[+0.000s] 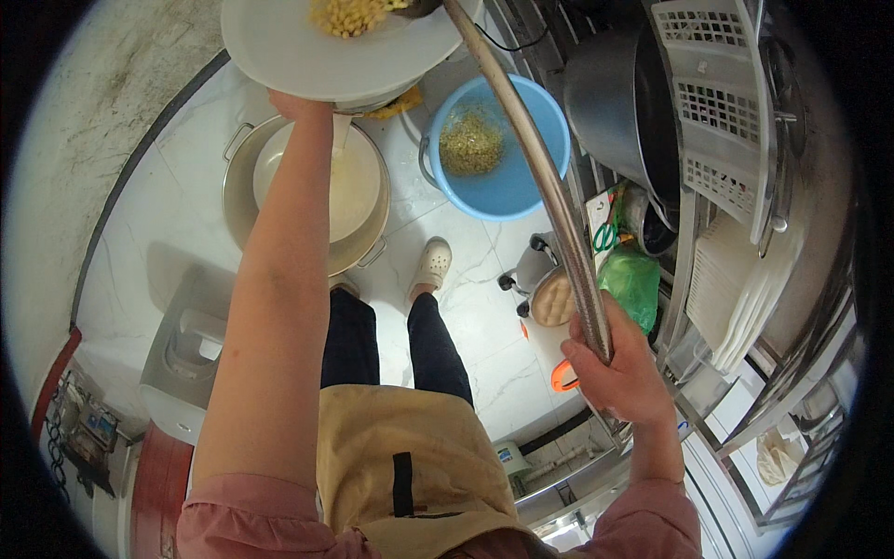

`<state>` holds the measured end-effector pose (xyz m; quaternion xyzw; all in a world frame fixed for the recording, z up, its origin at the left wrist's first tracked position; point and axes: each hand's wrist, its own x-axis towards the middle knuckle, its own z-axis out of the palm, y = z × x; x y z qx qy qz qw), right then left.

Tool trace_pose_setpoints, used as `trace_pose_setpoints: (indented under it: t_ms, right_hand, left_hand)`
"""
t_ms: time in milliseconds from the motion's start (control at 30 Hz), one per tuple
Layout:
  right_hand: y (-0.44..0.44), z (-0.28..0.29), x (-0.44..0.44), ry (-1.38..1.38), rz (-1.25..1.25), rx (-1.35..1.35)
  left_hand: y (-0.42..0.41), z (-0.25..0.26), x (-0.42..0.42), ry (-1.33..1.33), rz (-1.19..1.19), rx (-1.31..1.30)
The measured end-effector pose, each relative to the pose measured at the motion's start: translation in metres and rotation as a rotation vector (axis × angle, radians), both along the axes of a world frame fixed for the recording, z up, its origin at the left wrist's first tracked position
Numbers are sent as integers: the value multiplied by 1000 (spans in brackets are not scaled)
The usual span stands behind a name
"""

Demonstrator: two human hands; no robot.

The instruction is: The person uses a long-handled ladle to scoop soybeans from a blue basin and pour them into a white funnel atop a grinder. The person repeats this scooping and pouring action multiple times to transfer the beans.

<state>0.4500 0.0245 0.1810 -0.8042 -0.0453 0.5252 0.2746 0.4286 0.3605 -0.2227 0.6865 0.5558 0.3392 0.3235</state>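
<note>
My right hand (618,370) is closed around the lower end of a long metal handle (541,164). The handle runs up to a dark ladle bowl (419,7), cut off by the top edge, over a wide white basin or hopper (307,59). Yellow beans or kernels (349,17) lie in the basin beside the ladle. My left hand (300,106) reaches beneath the basin's near rim, which hides its fingers. Below it, a large metal pot (234,202) on the floor holds a pale bowl or liquid (356,189). A whitish stream or spout (342,131) hangs over it.
A blue bucket (517,199) with yellowish grains stands right of the pot. A wheeled stool (555,297) and green plastic bag (632,279) sit near my right hand. Metal racks (688,244) with a big dark pot (604,105) line the right; a grey bin (178,384) is left.
</note>
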Motion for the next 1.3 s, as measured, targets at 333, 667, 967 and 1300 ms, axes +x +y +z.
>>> trace_pose_setpoints:
  t_ms: [333,667,967,1300]
  right_hand:
    - [-112,-20,-43,-430,-35,-251]
    - [-216,-221,39,-558,367,-396]
    - [-199,-351,106,-389,553,-547]
    - [-197,-342,106,662,-125,-290]
  left_hand:
    - [-1,4,-1,57,-72,75]
    - [2,11,-4,131,-143,76]
    - [3,14,-2,179,-168,68]
    - [5,0,-4,192,-190,96]
